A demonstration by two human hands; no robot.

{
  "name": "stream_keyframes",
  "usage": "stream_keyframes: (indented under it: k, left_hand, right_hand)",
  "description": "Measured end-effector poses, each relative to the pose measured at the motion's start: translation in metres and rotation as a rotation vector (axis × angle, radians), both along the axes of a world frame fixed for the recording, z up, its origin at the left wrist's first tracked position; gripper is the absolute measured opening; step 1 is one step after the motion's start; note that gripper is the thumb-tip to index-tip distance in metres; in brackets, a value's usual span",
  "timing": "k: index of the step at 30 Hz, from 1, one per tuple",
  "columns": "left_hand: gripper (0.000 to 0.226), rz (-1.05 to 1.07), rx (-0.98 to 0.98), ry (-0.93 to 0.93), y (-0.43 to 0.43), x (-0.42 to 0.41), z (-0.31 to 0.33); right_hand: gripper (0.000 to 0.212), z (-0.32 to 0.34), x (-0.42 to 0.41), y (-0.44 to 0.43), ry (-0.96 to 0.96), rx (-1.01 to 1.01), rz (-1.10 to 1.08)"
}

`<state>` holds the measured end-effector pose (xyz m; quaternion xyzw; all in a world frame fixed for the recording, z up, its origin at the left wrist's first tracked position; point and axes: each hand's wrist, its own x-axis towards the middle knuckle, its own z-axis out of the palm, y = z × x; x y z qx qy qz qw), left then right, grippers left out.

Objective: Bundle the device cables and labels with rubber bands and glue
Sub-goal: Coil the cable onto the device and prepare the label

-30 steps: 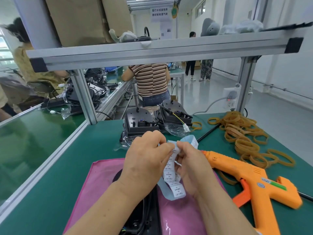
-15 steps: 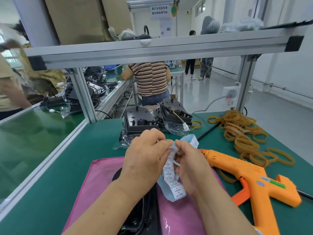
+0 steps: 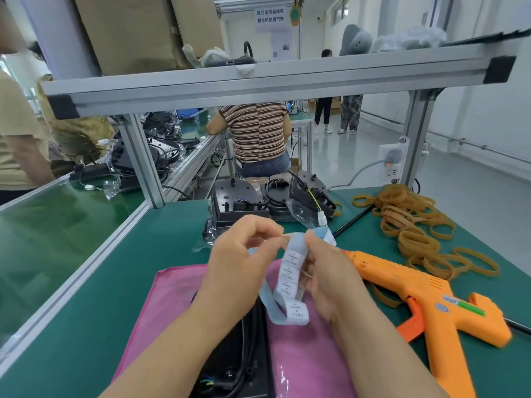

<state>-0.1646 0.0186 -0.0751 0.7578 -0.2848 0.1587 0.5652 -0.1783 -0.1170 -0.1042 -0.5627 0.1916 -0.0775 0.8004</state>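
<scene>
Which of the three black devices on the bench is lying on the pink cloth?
The device nearest the person, at the bottom of the view, lies on the pink cloth. The other two devices sit farther back on the bare green mat.

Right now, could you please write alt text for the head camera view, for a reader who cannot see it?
A left hand and right hand pinch a strip of white printed labels on pale blue backing above a pink cloth on a green workbench. An orange plastic glue gun and tan rubber bands lie to the right.
</scene>
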Motion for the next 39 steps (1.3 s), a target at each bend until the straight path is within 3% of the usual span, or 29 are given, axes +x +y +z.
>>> stream_keyframes:
  k: [3, 5, 6, 8, 9, 11, 12, 14, 17, 26, 29, 31, 35, 37, 39]
  left_hand:
    - [0.017, 0.019, -0.091, 0.246, 0.012, 0.008, 0.008]
    - [0.021, 0.031, -0.046, 0.321, 0.023, 0.013, 0.011]
    - [0.025, 0.032, -0.012, 0.345, 0.029, 0.014, 0.011]
    - [0.03, 0.038, 0.067, 0.359, 0.039, 0.016, 0.012]
    - [0.032, 0.04, 0.112, 0.343, 0.044, 0.016, 0.013]
    - [0.036, 0.036, 0.216, 0.272, 0.051, 0.016, 0.017]
    - [0.037, 0.027, 0.268, 0.232, 0.053, 0.014, 0.019]
    - [0.041, -0.003, 0.361, 0.174, 0.057, 0.012, 0.022]
    - [0.053, -0.039, 0.477, 0.133, 0.06, 0.005, 0.029]
    - [0.046, 0.052, 0.43, 0.131, 0.067, -0.013, 0.025]
    - [0.032, 0.171, 0.241, 0.176, 0.069, -0.017, 0.016]
    - [0.01, 0.238, 0.088, 0.283, 0.071, -0.018, 0.013]
    - [0.019, 0.055, -0.115, 0.599, 0.072, -0.024, 0.01]
    - [0.02, 0.057, -0.179, 0.626, 0.072, -0.023, 0.01]
    - [0.023, 0.103, -0.222, 0.632, 0.075, -0.02, 0.009]
  right_hand:
    - [0.038, -0.01, 0.004, -0.005, 0.007, -0.506, -0.103]
    - [0.027, -0.014, 0.006, -0.007, 0.027, -0.564, -0.124]
    - [0.031, -0.014, 0.006, -0.007, 0.052, -0.593, -0.134]
    - [0.065, -0.011, 0.004, -0.008, 0.059, -0.722, -0.249]
    - [0.071, -0.008, 0.001, -0.006, 0.004, -0.793, -0.353]
    - [0.059, 0.003, -0.007, 0.0, -0.212, -0.897, -0.501]
    - [0.047, 0.006, -0.01, 0.005, -0.312, -0.911, -0.47]
    - [0.029, 0.016, -0.015, 0.018, -0.381, -0.804, -0.19]
    - [0.024, 0.027, -0.019, 0.038, -0.358, -0.682, 0.214]
    - [0.016, 0.025, -0.026, 0.053, -0.305, -0.997, 0.185]
    - [0.018, 0.019, -0.028, 0.057, -0.291, -0.9, 0.168]
    - [0.021, 0.017, -0.028, 0.056, -0.273, -0.65, 0.131]
    - [0.022, 0.017, -0.029, 0.062, -0.297, -0.167, 0.102]
    - [0.02, 0.015, -0.031, 0.066, -0.297, -0.067, 0.139]
    - [0.017, 0.012, -0.031, 0.066, -0.281, -0.092, 0.145]
